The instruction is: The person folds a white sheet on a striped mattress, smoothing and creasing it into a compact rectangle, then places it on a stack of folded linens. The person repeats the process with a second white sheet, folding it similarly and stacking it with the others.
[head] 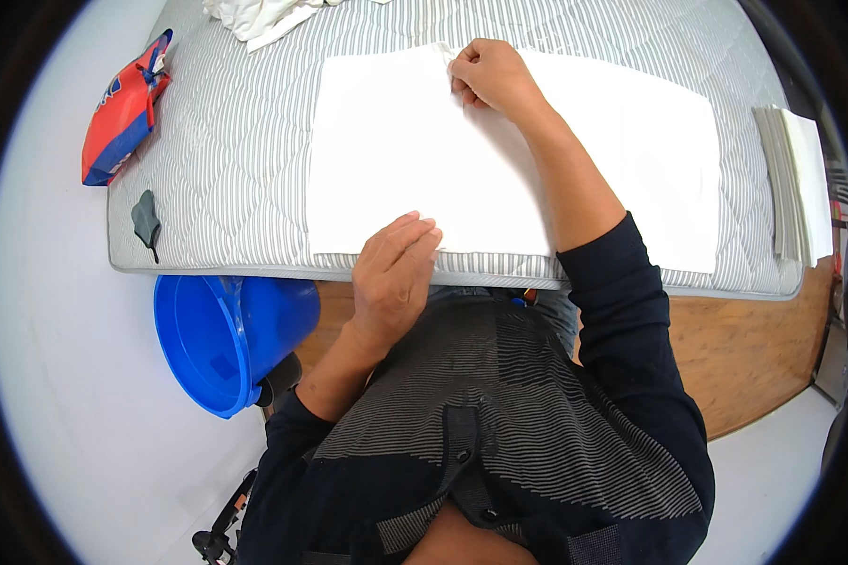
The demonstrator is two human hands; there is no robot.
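Note:
A white cloth (pixel 396 155) lies spread flat on a striped, quilted mattress (pixel 219 162). At the cloth's far edge, near its middle, my right hand (pixel 486 78) pinches a bit of the fabric between thumb and fingers. My left hand (pixel 398 268) rests palm down on the cloth's near edge, its fingers extended and holding nothing. A slight fold in the cloth runs toward me from the pinched spot, partly hidden by my right forearm.
A red and blue bag (pixel 124 120) and a dark grey leaf-shaped item (pixel 145 220) lie on the left. White fabric (pixel 268 21) is bunched at the far side. Folded cloths (pixel 791 183) are stacked at the right. Below the mattress edge, a blue bucket (pixel 283 318) lies tipped.

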